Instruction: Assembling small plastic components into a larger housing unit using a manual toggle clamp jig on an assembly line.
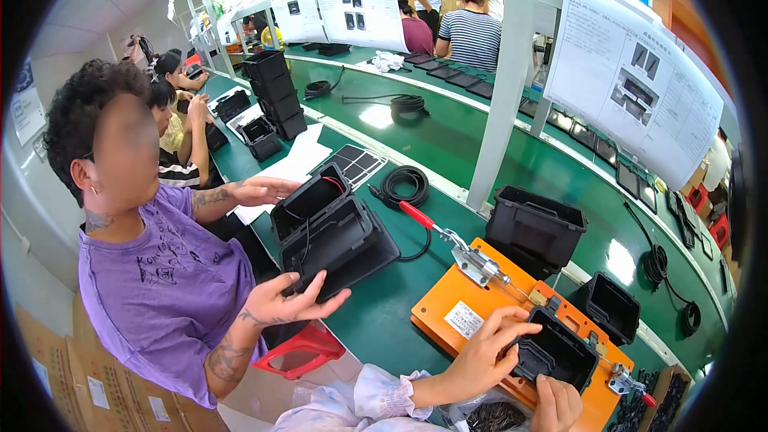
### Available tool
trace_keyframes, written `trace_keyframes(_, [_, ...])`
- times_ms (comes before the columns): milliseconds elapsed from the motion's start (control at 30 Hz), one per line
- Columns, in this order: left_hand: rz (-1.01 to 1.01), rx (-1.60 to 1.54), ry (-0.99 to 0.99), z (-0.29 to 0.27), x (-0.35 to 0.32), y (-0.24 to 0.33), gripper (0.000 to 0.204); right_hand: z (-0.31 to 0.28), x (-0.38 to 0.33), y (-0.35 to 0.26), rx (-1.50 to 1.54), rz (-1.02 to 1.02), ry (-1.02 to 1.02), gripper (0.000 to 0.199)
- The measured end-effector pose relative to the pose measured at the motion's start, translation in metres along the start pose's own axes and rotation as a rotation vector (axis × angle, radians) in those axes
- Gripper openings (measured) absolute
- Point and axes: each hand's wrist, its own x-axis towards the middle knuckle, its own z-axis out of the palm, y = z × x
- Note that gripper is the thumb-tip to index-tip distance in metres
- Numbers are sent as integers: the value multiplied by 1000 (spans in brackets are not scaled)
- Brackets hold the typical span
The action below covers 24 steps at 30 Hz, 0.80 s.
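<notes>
A small black plastic box (570, 352) sits hollow side up on an orange clamping fixture (448, 304). My left hand (480, 356) is closed on the box's left edge, index finger and thumb at its rim. Closed at the near rim is my right hand (558, 405), with curled fingers; whether something small is also between them is hidden. Red-handled toggle clamps (478, 264) are mounted on the fixture, and another clamp (622, 380) is at its right end. Below my hands, a clear bag (496, 416) holds many thin dark pieces.
At left, a person in a purple shirt (168, 272) handles an open black case (340, 240). A large black bin (536, 228) and a smaller one (612, 308) stand behind the fixture. A coiled black cable (402, 188) lies on the green table. A white post (512, 72) rises beyond.
</notes>
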Motion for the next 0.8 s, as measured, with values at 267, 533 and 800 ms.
trace_keyframes(267, [175,69,13,-4,-1,-13,46,-3,-2,-1,107,27,-54,38])
trace_keyframes(533, [-19,-30,-51,-6,5,3,50,0,-9,7,-7,-14,-27,37])
trace_keyframes(800, [187,662,-75,-12,42,13,62,1,-2,9,51,0,-48,38])
